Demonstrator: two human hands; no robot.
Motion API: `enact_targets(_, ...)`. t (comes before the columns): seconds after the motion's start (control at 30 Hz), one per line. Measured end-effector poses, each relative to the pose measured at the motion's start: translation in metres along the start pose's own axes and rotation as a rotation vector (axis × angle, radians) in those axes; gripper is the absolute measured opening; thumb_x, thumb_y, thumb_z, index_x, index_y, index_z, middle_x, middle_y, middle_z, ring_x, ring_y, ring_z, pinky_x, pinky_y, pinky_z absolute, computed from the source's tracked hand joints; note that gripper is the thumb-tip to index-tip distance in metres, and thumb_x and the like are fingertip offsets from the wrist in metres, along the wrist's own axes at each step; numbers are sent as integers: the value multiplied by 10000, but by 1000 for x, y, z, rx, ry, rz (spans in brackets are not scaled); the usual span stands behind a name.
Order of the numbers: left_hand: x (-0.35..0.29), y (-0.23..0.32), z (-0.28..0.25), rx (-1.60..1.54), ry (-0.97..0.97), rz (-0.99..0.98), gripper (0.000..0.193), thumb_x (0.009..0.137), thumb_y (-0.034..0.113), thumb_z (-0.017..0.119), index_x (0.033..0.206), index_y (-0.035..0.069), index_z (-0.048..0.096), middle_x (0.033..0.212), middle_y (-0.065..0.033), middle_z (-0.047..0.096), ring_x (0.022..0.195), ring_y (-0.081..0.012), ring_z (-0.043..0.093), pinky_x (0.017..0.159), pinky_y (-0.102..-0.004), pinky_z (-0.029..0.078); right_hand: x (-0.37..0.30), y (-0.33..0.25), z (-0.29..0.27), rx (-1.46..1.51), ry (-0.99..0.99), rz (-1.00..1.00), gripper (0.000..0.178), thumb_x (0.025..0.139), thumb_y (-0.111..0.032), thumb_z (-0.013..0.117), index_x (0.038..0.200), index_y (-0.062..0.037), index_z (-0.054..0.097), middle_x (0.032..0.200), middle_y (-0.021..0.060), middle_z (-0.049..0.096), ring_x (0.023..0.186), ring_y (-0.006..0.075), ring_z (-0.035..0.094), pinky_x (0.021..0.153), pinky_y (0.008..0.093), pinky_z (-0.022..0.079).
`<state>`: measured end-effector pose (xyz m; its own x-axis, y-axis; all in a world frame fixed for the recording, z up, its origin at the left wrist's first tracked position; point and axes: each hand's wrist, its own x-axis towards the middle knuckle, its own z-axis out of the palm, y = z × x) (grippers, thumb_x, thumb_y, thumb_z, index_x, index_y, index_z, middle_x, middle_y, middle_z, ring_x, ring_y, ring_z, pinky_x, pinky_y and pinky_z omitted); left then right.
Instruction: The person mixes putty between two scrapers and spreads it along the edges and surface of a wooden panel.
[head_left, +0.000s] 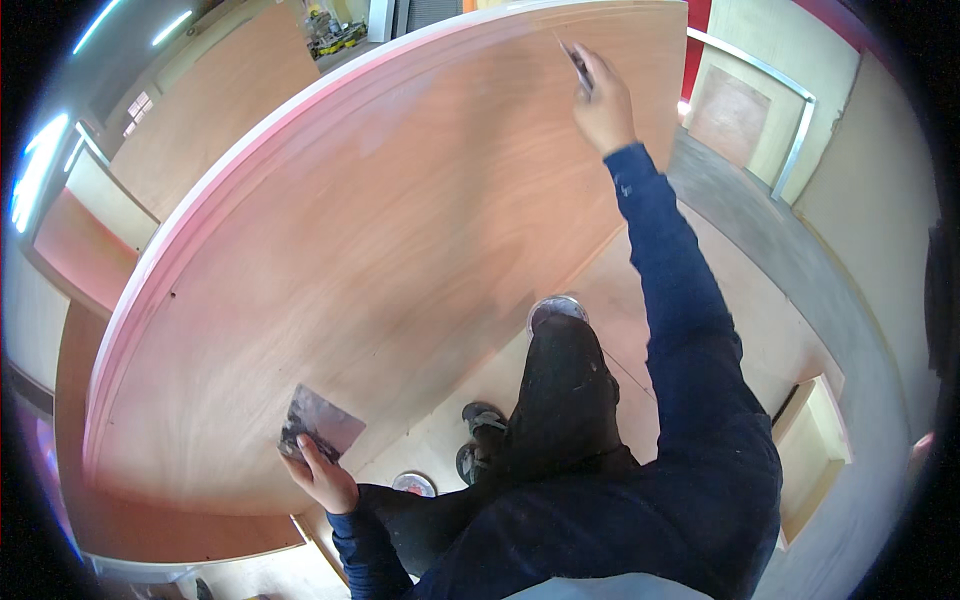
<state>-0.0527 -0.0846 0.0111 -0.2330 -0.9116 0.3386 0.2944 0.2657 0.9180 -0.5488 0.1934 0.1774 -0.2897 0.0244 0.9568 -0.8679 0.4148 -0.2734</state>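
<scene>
My left hand (pixel 325 482) is closed on the smeared lower edge of a flat, greyish square putty scraper (pixel 328 418). It holds the scraper low in front of a large reddish plywood panel (pixel 400 250). Up at the panel's top right, my right hand (pixel 607 108) is closed round a putty knife (pixel 578 66), seen nearly edge-on. The knife's thin tip is close to the panel face; whether it touches cannot be made out. Pink filler-like streaks (pixel 215 207) run along the panel's upper border, and a small dark hole (pixel 173 295) shows at its left.
A round tin (pixel 566 302) stands beyond my bent knee, and another (pixel 413 484) is by my left thigh. To the right lies an open pale wooden box (pixel 812 455). Other wooden panels (pixel 215 110) lean at the back left; a metal-edged frame (pixel 803 150) stands right.
</scene>
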Motion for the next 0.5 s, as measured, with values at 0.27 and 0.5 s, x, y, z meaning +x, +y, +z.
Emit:
enact_targets(0.27,-27,-27,-47,-54,67,-145,378,974,200,562,1286,4,477,1240,-116,560,1107,-226,554,940,-361,456,42,61,17,101,-50,482,320,846,-242,602,1115,-91,686,1066,187,675,1007,325,641,878,359,482)
enact_targets(0.5,-28,-22,-66,-3,120,-202,421,962,239,581,1299,10,474,1229,-126,560,1106,-247,558,916,-372,471,59,72,18,162,-138,718,435,879,-436,600,1066,-57,704,990,173,704,967,287,664,832,352,480)
